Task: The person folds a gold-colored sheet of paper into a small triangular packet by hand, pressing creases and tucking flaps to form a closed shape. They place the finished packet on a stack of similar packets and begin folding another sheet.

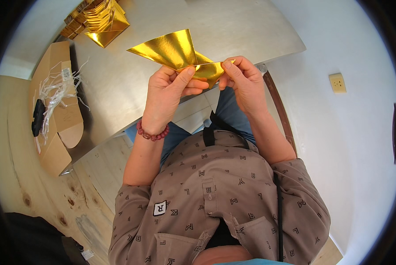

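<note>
Both my hands hold a sheet of shiny gold foil paper (171,49) above the near edge of the metal table (131,84). The sheet is partly folded, with one broad pointed flap standing out to the upper left. My left hand (173,84), below a beaded bracelet, pinches the middle of the paper between thumb and fingers. At the right end, my right hand (244,81) pinches a narrow corner between thumb and forefinger. Part of the fold is hidden behind my fingers.
Folded gold foil pieces (105,22) are heaped at the table's far left. A cardboard box (61,95) with white plastic strips (56,95) and a black object (38,118) lies at the left. A white wall with an outlet (337,83) stands at the right.
</note>
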Demonstrator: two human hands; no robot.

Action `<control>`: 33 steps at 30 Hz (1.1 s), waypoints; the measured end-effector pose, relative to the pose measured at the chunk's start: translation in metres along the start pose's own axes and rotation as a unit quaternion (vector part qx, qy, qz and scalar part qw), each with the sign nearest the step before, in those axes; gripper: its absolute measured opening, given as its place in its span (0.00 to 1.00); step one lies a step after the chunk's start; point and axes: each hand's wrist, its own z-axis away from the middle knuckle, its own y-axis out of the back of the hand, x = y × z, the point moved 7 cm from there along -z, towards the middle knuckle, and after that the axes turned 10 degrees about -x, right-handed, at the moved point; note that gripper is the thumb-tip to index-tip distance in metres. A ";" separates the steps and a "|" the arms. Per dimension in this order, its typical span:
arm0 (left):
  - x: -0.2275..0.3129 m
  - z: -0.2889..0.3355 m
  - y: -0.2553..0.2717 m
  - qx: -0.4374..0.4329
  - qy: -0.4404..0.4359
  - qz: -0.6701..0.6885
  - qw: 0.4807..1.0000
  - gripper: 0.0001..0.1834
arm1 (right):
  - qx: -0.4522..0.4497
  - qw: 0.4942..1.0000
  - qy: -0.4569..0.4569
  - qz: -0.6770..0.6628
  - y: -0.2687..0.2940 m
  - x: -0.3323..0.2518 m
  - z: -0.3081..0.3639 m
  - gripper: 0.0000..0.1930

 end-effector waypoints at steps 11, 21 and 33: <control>0.001 0.001 -0.001 -0.004 0.003 -0.007 1.000 0.14 | -0.007 1.000 -0.007 -0.018 0.003 0.002 -0.001 0.09; 0.001 0.002 0.001 0.009 0.000 0.005 1.000 0.13 | -0.024 1.000 -0.009 -0.017 -0.002 0.000 -0.002 0.10; 0.000 0.002 0.003 0.008 -0.006 0.019 1.000 0.13 | -0.044 0.997 -0.027 0.058 0.000 -0.009 -0.003 0.06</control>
